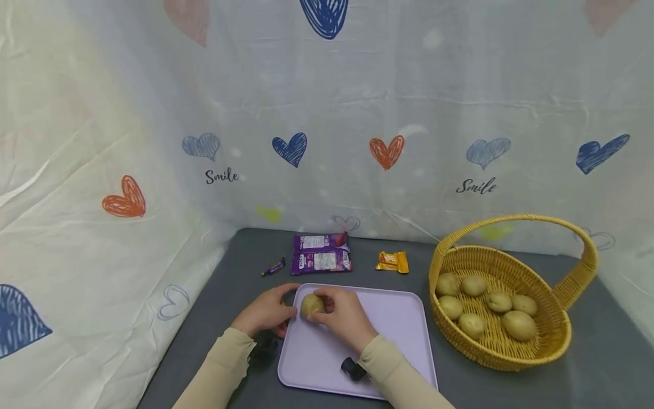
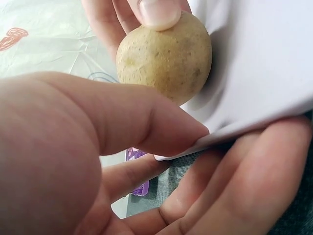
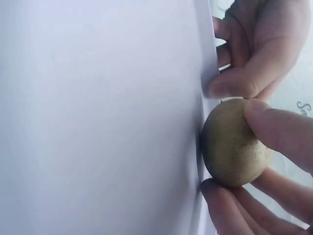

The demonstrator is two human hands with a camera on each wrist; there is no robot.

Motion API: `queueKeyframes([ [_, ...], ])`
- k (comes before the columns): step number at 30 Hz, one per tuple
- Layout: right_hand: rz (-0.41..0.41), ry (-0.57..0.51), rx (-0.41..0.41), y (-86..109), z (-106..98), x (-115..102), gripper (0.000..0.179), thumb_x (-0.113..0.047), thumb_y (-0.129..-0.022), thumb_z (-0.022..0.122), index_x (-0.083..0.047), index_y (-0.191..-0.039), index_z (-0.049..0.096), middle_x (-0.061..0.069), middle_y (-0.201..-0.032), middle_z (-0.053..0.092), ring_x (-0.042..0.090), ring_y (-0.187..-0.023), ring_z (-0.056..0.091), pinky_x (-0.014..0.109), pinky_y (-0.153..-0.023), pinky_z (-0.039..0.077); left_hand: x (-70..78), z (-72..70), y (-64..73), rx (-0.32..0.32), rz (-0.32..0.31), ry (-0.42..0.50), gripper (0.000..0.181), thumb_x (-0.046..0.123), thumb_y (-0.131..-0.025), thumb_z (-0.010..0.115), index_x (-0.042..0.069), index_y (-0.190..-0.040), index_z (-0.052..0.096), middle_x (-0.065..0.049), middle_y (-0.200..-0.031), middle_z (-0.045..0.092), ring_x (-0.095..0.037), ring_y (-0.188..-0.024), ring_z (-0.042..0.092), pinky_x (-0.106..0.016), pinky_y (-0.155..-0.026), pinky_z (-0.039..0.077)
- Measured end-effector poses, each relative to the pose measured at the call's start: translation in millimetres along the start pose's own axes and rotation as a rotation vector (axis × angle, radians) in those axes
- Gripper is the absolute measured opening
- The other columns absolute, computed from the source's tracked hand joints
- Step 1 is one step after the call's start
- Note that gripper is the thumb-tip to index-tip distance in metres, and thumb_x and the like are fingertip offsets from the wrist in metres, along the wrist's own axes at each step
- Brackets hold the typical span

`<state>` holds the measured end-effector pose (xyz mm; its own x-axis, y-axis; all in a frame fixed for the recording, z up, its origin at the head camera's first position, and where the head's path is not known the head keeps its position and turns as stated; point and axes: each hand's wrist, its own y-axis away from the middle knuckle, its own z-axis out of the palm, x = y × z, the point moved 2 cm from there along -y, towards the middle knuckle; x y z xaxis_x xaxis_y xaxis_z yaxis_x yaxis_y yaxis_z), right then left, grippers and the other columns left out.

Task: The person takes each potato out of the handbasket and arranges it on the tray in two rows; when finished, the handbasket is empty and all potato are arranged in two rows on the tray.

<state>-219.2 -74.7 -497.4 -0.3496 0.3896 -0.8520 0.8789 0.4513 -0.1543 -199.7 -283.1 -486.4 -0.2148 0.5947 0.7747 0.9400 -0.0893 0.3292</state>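
A round, tan potato (image 1: 310, 306) sits at the far left corner of a lilac tray (image 1: 395, 321). My right hand (image 1: 349, 319) holds it between thumb and fingers, low against the tray's raised rim. At the tray's left edge is my left hand (image 1: 264, 311). In the left wrist view its thumb (image 2: 142, 117) lies on the rim while the other fingers reach beneath, pinching the tray. The right wrist view shows the potato (image 3: 234, 144) close beside the left thumb. Part of the tray's near right side is hidden by the right forearm.
To the right stands a yellow wicker basket (image 1: 559, 335) with a tall handle and several potatoes (image 1: 519, 324). Behind the tray lie purple packets (image 1: 322, 253), a small purple wrapped sweet (image 1: 273, 267) and an orange packet (image 1: 392, 262). A printed curtain (image 1: 337, 102) borders the grey table.
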Motion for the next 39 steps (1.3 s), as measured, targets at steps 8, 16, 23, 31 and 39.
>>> queueKeyframes([
  [8, 0.031, 0.047, 0.014, 1.3, 1.0, -0.9, 0.052, -0.022, -0.084, 0.093, -0.005, -0.129, 0.076, 0.012, -0.122, 0.079, 0.016, -0.098, 0.076, 0.032, -0.088, 0.066, -2.0, 0.8, -0.1, 0.007, 0.012, -0.006, 0.065, 0.009, -0.095, 0.069, 0.015, -0.158, 0.052, -0.011, -0.067, 0.068, -0.018, -0.051, 0.066, -0.037, -0.05, 0.063],
  [16, 0.046, 0.074, 0.009, 1.8, 0.3, -0.2, 0.055, -0.024, -0.085, 0.093, -0.005, -0.133, 0.074, 0.013, -0.128, 0.077, 0.019, -0.103, 0.076, 0.038, -0.091, 0.066, -6.0, 1.4, -3.7, 0.007, 0.003, -0.007, 0.067, 0.011, -0.095, 0.07, 0.017, -0.159, 0.052, -0.011, -0.067, 0.068, -0.019, -0.053, 0.067, -0.037, -0.05, 0.063],
  [23, 0.066, 0.094, 0.006, 1.3, -1.6, -0.4, 0.062, -0.027, -0.084, 0.094, -0.006, -0.138, 0.072, 0.014, -0.132, 0.076, 0.023, -0.105, 0.077, 0.038, -0.091, 0.066, -5.0, 1.8, -4.7, 0.01, -0.001, -0.024, 0.067, 0.011, -0.095, 0.07, 0.017, -0.159, 0.052, -0.01, -0.067, 0.067, -0.019, -0.052, 0.066, -0.036, -0.05, 0.063],
  [31, 0.062, 0.103, -0.007, 1.8, -2.6, -0.7, 0.062, -0.028, -0.083, 0.094, -0.006, -0.137, 0.072, 0.013, -0.127, 0.077, 0.022, -0.103, 0.077, 0.039, -0.091, 0.066, -4.1, 2.4, -4.2, 0.021, -0.008, -0.029, 0.067, 0.011, -0.095, 0.07, 0.017, -0.159, 0.052, -0.01, -0.065, 0.066, -0.018, -0.05, 0.064, -0.035, -0.049, 0.062],
  [39, 0.059, 0.105, -0.007, 2.1, -3.6, -2.0, 0.062, -0.03, -0.083, 0.094, -0.006, -0.136, 0.072, 0.012, -0.128, 0.077, 0.022, -0.103, 0.077, 0.038, -0.091, 0.066, -4.4, 1.8, -5.3, 0.016, 0.0, -0.024, 0.066, 0.01, -0.095, 0.069, 0.017, -0.158, 0.053, -0.01, -0.065, 0.066, -0.018, -0.05, 0.065, -0.036, -0.05, 0.063],
])
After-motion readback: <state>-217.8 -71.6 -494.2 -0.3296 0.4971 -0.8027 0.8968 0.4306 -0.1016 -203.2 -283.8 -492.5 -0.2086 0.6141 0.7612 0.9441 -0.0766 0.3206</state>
